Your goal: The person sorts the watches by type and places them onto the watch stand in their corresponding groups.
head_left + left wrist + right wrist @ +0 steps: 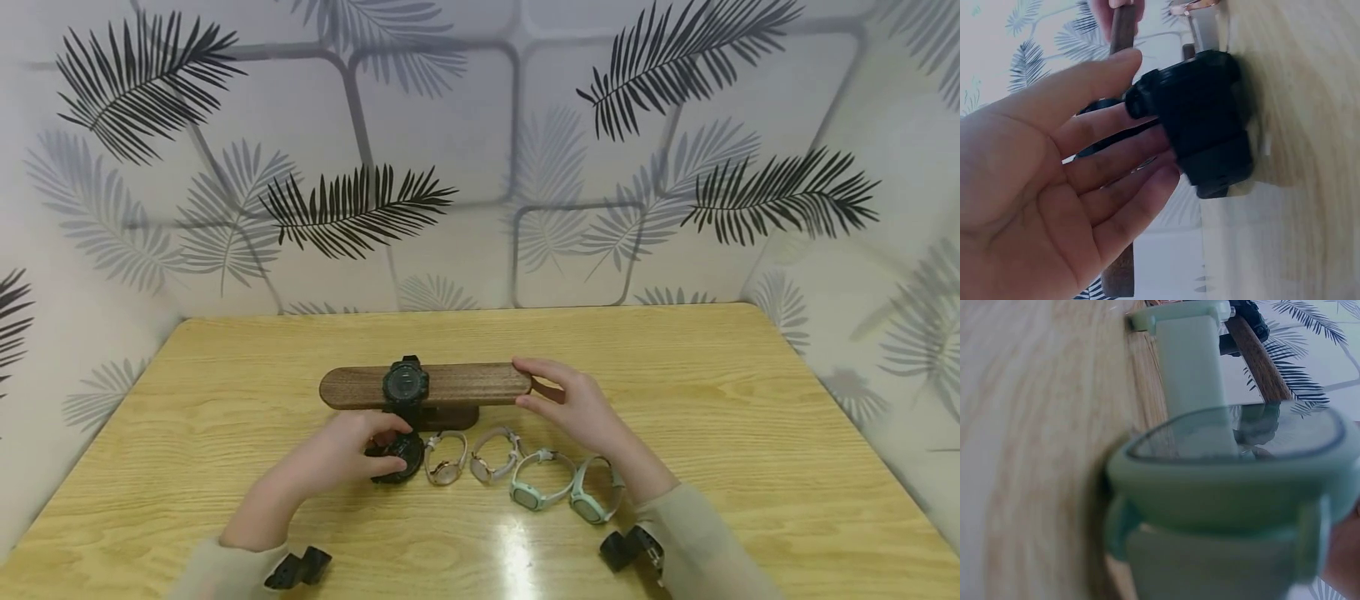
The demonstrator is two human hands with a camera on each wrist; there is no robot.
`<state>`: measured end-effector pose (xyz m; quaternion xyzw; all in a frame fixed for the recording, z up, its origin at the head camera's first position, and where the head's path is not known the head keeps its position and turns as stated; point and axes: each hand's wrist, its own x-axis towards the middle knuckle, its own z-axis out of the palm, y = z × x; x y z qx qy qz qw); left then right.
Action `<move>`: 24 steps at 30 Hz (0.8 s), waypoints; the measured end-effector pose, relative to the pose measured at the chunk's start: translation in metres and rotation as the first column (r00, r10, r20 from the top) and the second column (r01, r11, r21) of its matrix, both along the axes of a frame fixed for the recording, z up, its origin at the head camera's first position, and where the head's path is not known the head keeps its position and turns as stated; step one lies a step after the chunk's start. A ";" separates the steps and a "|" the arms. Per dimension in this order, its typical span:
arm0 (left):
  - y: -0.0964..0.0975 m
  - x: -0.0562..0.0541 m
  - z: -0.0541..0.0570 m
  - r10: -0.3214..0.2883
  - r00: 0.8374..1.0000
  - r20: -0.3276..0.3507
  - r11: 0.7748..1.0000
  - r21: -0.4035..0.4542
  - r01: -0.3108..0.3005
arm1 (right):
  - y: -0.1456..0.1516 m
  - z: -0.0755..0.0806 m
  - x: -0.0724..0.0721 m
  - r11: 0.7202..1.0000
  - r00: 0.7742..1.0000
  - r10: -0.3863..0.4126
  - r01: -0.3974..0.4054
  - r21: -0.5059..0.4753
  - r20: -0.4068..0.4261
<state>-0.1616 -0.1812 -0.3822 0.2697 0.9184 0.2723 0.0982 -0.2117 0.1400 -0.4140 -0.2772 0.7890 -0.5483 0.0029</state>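
A dark brown wooden watch stand (pixel 476 384) with a long bar stands on the table. One black watch (pixel 406 383) is strapped round its bar, left of the middle. My right hand (pixel 581 410) grips the bar's right end between thumb and fingers. In front of the stand, my left hand (pixel 337 454) holds a second black watch (pixel 407 454) with thumb and fingers at its left side. The left wrist view shows this watch (pixel 1204 119) close up, fingertips against its left side.
On the wooden table (pixel 225 375), right of the left hand, stand two watches with slim straps, a rose-gold one (pixel 446 473) and a pale one (pixel 481 470). Two mint-green watches (pixel 527 497) follow to the right; one (pixel 1229 487) looms large in the right wrist view. Leaf-patterned cloth (pixel 450 142) hangs behind.
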 end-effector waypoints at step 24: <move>-0.027 -0.001 0.010 -0.140 0.972 0.187 0.980 0.164 0.109 | 0.000 0.003 0.002 1.000 1.000 -0.001 0.001 0.001 0.014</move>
